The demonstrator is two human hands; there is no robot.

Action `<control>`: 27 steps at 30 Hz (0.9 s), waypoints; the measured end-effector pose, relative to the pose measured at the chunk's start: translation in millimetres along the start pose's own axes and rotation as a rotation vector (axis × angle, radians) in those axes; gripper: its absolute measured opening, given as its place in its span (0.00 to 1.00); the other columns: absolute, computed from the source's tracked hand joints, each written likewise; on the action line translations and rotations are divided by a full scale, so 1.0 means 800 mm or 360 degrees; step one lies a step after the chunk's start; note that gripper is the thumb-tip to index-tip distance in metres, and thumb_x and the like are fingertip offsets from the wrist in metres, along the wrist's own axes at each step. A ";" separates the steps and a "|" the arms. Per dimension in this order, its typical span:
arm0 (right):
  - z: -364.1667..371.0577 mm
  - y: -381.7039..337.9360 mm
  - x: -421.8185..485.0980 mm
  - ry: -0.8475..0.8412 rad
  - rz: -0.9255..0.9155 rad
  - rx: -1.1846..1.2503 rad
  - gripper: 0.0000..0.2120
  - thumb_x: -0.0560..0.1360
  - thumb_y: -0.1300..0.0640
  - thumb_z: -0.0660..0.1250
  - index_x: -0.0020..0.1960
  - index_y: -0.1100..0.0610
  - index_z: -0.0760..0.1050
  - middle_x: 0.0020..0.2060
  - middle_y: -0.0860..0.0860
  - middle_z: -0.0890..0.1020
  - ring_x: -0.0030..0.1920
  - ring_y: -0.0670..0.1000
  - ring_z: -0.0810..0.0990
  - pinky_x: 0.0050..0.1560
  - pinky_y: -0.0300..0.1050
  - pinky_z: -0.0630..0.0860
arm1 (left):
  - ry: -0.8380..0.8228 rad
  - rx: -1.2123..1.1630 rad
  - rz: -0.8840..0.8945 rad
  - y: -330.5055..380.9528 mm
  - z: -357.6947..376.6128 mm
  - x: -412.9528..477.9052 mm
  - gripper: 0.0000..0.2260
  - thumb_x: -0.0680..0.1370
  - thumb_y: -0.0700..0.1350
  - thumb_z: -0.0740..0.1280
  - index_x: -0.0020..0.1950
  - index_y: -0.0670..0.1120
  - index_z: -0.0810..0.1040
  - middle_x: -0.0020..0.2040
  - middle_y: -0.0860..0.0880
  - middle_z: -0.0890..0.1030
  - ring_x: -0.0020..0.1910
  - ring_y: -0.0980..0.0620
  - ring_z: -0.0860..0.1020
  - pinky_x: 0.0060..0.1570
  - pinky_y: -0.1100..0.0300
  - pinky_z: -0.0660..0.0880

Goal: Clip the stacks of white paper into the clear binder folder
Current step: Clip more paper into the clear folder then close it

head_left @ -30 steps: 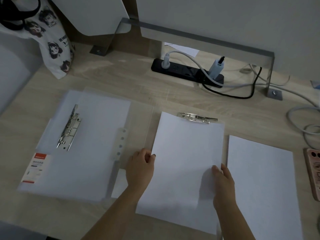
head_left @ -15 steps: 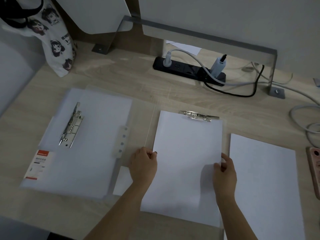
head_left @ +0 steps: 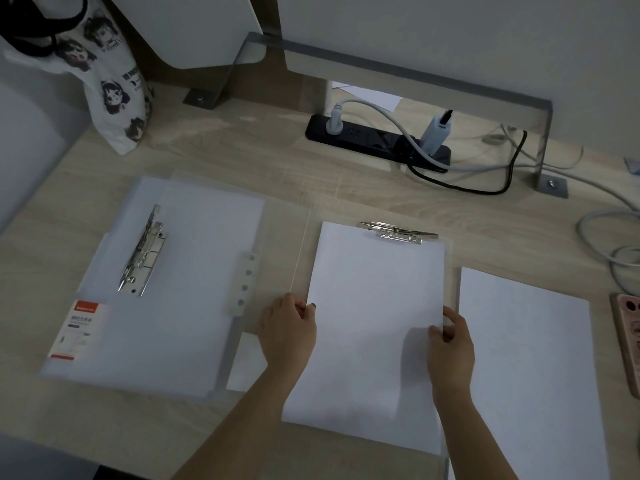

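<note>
A clear binder folder (head_left: 277, 237) lies open across the wooden desk. Its left half carries a metal lever clip (head_left: 143, 252) over white paper and a red-and-white label (head_left: 78, 329). On its right half lies a stack of white paper (head_left: 374, 306), its top edge at a second metal clip (head_left: 398, 232). My left hand (head_left: 289, 330) pinches the stack's left edge. My right hand (head_left: 450, 337) pinches its right edge, thumb on top. Another stack of white paper (head_left: 530, 362) lies loose to the right of the folder.
A black power strip (head_left: 377, 140) with plugs and cables sits at the back under a metal bracket. A printed cloth bag (head_left: 110, 81) hangs at the back left. A pink phone case (head_left: 628, 341) lies at the right edge, with coiled white cable (head_left: 609, 237) behind it.
Both hands have shifted the middle stack slightly up toward the top clip and squared it on the folder's right half. The right hand moved to the sheet's right edge.
</note>
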State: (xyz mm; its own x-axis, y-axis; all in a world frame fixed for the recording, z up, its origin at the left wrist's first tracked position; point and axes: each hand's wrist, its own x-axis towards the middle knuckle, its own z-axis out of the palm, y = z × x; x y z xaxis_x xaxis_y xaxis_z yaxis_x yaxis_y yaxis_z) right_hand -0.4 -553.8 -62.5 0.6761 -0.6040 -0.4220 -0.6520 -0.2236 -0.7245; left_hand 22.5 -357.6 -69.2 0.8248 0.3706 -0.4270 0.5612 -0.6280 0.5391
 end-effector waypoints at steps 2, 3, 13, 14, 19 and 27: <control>0.001 0.000 0.000 0.0011 -0.0019 -0.0041 0.17 0.77 0.65 0.57 0.65 0.55 0.69 0.53 0.58 0.78 0.49 0.54 0.74 0.54 0.52 0.72 | 0.0007 0.0012 0.0005 0.000 0.001 0.000 0.08 0.77 0.48 0.62 0.46 0.44 0.75 0.43 0.46 0.80 0.47 0.45 0.77 0.50 0.47 0.75; 0.001 0.000 0.001 0.0016 -0.0029 -0.0061 0.17 0.77 0.65 0.57 0.65 0.55 0.69 0.52 0.59 0.78 0.49 0.54 0.74 0.54 0.52 0.72 | 0.0010 0.0021 0.0003 0.000 0.001 -0.001 0.08 0.77 0.48 0.62 0.46 0.44 0.75 0.44 0.46 0.80 0.47 0.46 0.77 0.50 0.47 0.75; 0.011 0.001 -0.012 0.0221 -0.0463 -0.0688 0.21 0.74 0.70 0.58 0.65 0.59 0.70 0.56 0.65 0.70 0.56 0.63 0.69 0.59 0.55 0.69 | 0.0080 0.0499 0.0967 -0.015 0.006 0.005 0.27 0.73 0.33 0.63 0.71 0.48 0.65 0.72 0.46 0.67 0.72 0.43 0.64 0.67 0.56 0.65; 0.011 0.001 -0.011 0.0192 -0.0502 -0.0717 0.21 0.74 0.71 0.58 0.65 0.58 0.70 0.57 0.64 0.69 0.57 0.63 0.68 0.59 0.55 0.69 | 0.0046 0.0616 0.1167 -0.024 0.010 0.010 0.29 0.72 0.33 0.63 0.72 0.48 0.63 0.73 0.46 0.66 0.74 0.43 0.61 0.69 0.55 0.63; 0.009 -0.009 -0.006 0.0005 -0.0492 -0.0676 0.20 0.75 0.71 0.54 0.63 0.59 0.70 0.58 0.61 0.69 0.55 0.60 0.72 0.53 0.49 0.71 | -0.0108 0.0768 0.1333 -0.045 0.012 0.022 0.23 0.80 0.52 0.51 0.74 0.47 0.58 0.76 0.49 0.60 0.76 0.50 0.54 0.72 0.53 0.53; 0.012 -0.109 0.086 -0.0195 0.0102 0.0480 0.20 0.75 0.66 0.60 0.67 0.64 0.67 0.47 0.53 0.77 0.44 0.47 0.75 0.59 0.43 0.71 | -0.0078 0.0809 0.1374 -0.047 0.014 0.023 0.25 0.80 0.56 0.53 0.75 0.47 0.60 0.76 0.49 0.59 0.76 0.49 0.55 0.73 0.52 0.56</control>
State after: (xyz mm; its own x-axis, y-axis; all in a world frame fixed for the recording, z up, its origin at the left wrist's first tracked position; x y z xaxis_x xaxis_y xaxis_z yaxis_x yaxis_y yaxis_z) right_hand 106.3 -568.6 -33.7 0.6850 -0.5090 -0.5213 -0.5762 0.0595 -0.8152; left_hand 15.6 -334.4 -105.3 0.9258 -0.3712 -0.0718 -0.3332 -0.8908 0.3090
